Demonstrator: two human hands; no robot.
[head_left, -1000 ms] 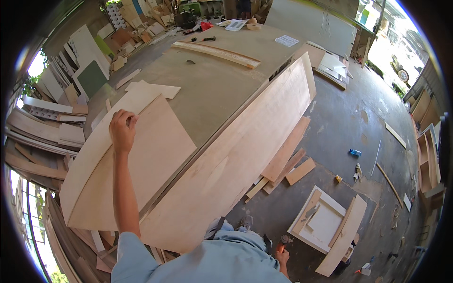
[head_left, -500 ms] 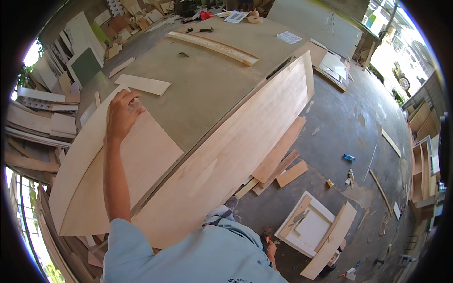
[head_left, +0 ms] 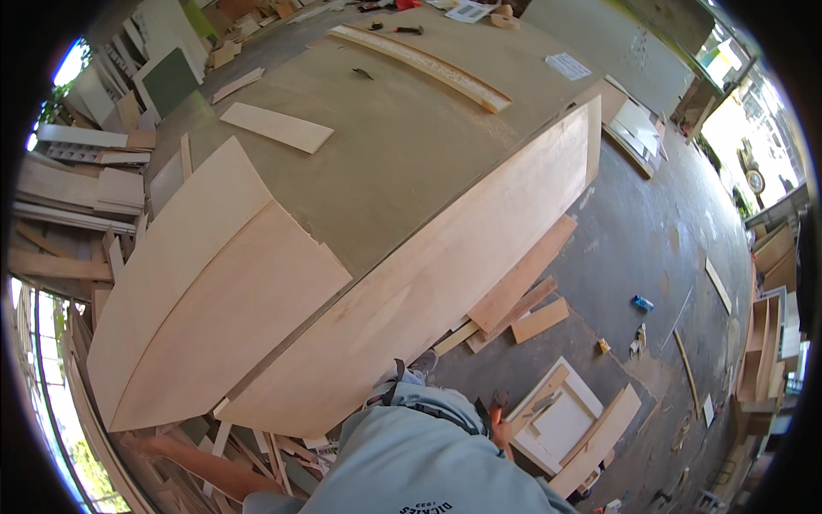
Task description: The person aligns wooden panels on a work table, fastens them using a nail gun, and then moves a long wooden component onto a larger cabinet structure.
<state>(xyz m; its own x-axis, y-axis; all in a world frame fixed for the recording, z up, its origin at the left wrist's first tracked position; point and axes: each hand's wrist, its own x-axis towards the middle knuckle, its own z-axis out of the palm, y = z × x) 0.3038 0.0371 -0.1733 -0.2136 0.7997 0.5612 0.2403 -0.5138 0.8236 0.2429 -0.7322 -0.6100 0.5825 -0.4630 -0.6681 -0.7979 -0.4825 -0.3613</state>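
A pale plywood panel [head_left: 257, 308] lies at the left end of the workbench, with a long curved plywood strip [head_left: 184, 248] standing along its left edge. My left hand [head_left: 145, 445] is low at the left, by the lower end of these pieces; its fingers are smeared, and whether it touches the wood is unclear. Along the bench's near side stands a long plywood board [head_left: 428, 265], close in front of my body. Down by my right hip, my right hand [head_left: 502, 435] is closed on the orange handle of a hammer [head_left: 497, 406], its dark head pointing up.
On the bench [head_left: 402, 154] are a loose wood strip [head_left: 276, 127], a long frame piece [head_left: 419, 64] and a second hammer [head_left: 409, 31]. Offcuts [head_left: 541, 320] and a white panel [head_left: 561, 420] lie on the floor at right. Stacked boards [head_left: 77, 184] line the left side.
My left hand has left the top of the curved strip and swung down to its lower end. The view has shifted a little. My right hand still holds the hammer.
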